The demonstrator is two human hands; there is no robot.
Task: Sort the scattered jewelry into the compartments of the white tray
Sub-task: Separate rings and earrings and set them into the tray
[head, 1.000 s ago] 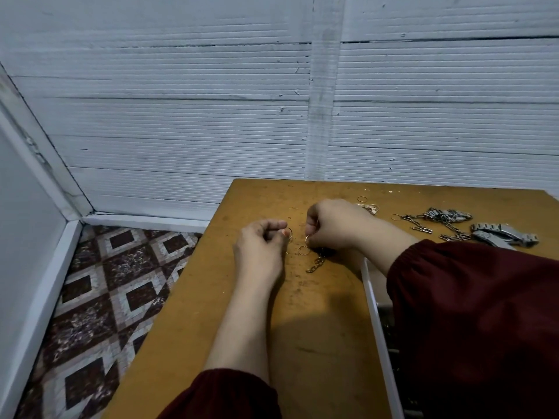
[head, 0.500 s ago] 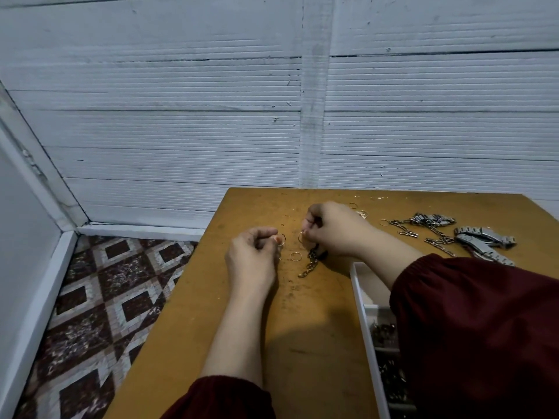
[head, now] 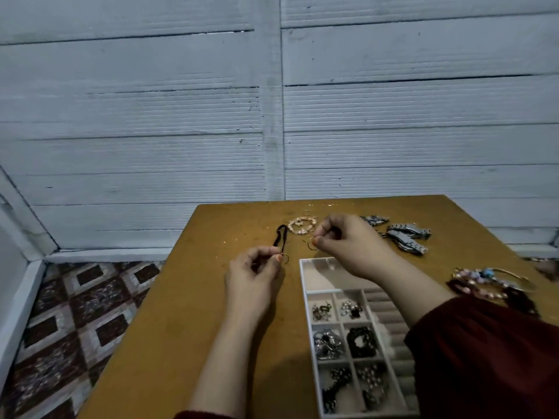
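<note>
You are at the pick-up step: your left hand (head: 253, 278) pinches a small ring (head: 285, 259) between curled fingers (head: 277, 259), your right hand (head: 348, 246) pinches a second ring (head: 311, 245), both just beyond the white tray (head: 308, 325) on the counter (head: 181, 343); next, probably, drop them into one matching compartment.

An ochre-brown counter (head: 187, 343), scuffed and speckled, stands against a white wall (head: 136, 116) of ribbed horizontal panels. A flat vertical strip (head: 272, 116) covers the panel joint. At the left, a white skirting board (head: 106, 255) borders a floor (head: 69, 328) of brown-and-cream diamond-patterned tiles.
</note>
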